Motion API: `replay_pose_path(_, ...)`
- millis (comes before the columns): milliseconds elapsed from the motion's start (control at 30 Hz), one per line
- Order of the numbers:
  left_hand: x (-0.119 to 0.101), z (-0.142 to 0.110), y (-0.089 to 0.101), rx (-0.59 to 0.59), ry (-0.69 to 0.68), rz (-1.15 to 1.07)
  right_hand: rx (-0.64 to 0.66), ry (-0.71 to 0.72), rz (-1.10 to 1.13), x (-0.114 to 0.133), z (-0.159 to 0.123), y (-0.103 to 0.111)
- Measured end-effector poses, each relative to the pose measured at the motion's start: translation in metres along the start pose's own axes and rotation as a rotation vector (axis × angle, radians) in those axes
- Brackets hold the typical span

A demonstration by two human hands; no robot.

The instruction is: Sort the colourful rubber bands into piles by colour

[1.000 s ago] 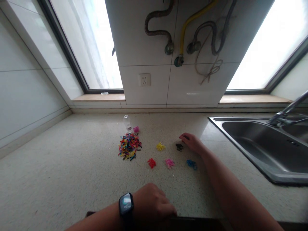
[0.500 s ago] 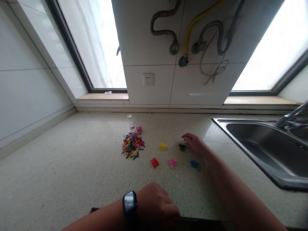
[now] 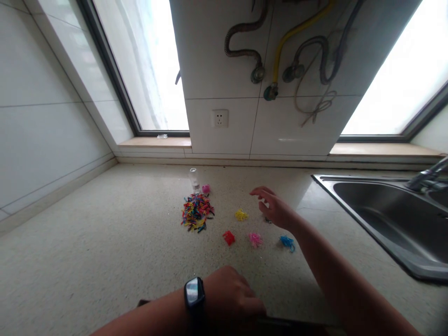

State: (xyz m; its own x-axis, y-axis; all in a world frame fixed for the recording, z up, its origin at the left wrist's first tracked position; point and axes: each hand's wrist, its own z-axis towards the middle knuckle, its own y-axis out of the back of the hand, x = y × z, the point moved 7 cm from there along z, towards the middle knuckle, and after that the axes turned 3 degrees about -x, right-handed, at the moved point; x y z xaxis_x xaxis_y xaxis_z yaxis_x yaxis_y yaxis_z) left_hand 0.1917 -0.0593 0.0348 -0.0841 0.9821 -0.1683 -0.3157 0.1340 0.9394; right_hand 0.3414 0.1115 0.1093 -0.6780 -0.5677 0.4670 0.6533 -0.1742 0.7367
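Observation:
My right hand (image 3: 273,205) hovers over the counter with its fingers apart and nothing visible in them. It partly covers a small black pile (image 3: 268,220). Left of it lies a small yellow pile (image 3: 241,214) of what look like rubber bands. Nearer me are a red pile (image 3: 228,237), a pink pile (image 3: 255,240) and a blue pile (image 3: 287,243). A larger mixed-colour heap (image 3: 197,212) sits further left. My left hand (image 3: 233,295), below a black watch (image 3: 194,292), rests curled at the counter's front edge; its fingertips are hidden, and I see nothing held.
A clear plastic bottle (image 3: 193,180) and a small pink object (image 3: 206,188) stand behind the mixed heap. A steel sink (image 3: 378,219) with a tap (image 3: 429,175) is set into the counter (image 3: 122,252) at right. The tiled wall (image 3: 231,137) with a socket (image 3: 220,118) closes the back.
My right hand has moved left from beside the black pile to partly over it, reaching towards the yellow pile. My left hand stays curled; the view has shifted slightly.

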Motion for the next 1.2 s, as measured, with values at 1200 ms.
replay_pose_path(1200,0.002,-0.003,-0.001,0.001,-0.009,-0.008,0.261,0.188,-0.283,0.04,0.008,-0.05)
